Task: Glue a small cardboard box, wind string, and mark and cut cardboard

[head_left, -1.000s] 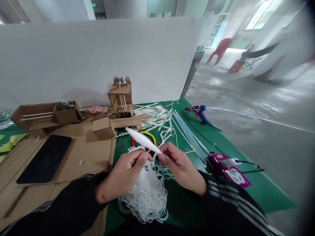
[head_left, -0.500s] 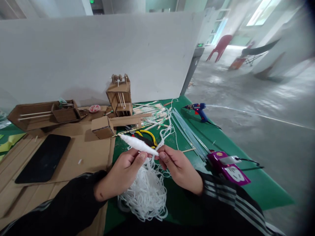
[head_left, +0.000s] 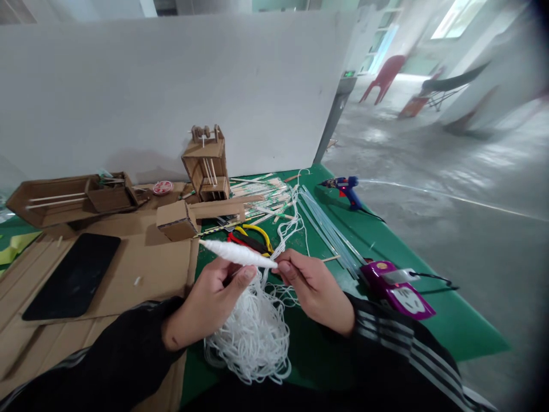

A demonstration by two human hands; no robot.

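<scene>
A cotton-wrapped stick [head_left: 234, 253], white, fat in the middle and tapered at both ends, lies nearly level between my hands. Its bare wooden tip pokes out at the left. My left hand [head_left: 223, 289] supports it from below, thumb in front and fingers hidden behind. At the right end, my right hand [head_left: 311, 283] pinches the narrow tip between thumb and forefinger. Below them sits a tangled heap of white cord [head_left: 253, 337], with strands running up behind my right hand. Pliers with yellow and red handles [head_left: 257, 232] lie just beyond the stick.
Cardboard models [head_left: 206, 166] stand along the white partition [head_left: 171, 86]. A black tablet [head_left: 72, 274] rests on cardboard sheets at left. Thin wooden sticks [head_left: 270, 194], clear glue sticks [head_left: 328, 229], a blue glue gun [head_left: 347, 189] and a purple power strip [head_left: 398, 292] lie on the green tabletop.
The stick has swung slightly, its left end now lower and farther left. Both hands keep their hold. The whole view has shifted a little.
</scene>
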